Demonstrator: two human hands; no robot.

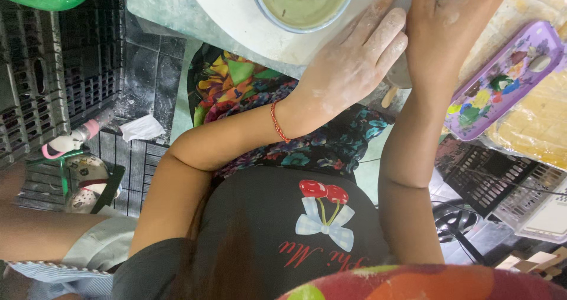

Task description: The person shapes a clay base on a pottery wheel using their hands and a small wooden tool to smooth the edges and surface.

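Your left forearm crosses your lap at a slant, a red cord bracelet [279,123] at the wrist, and your left hand [354,64] lies flat with straight, close-set fingers dusted in pale flour, touching the white round board [236,16]; its grip is pressed together and holds nothing. Just right of it, your right forearm rises straight up to your right hand [449,22], also floured, with fingers curled at the frame's top edge. I cannot tell what its grip is pinching, if anything. Beyond the left fingertips, on the board, sits a round blue-rimmed bowl [304,5] of smooth greenish batter. Right of the right hand, a purple plastic tray [502,81] with flower prints rests over wrapped pale yellow sheets [540,123].
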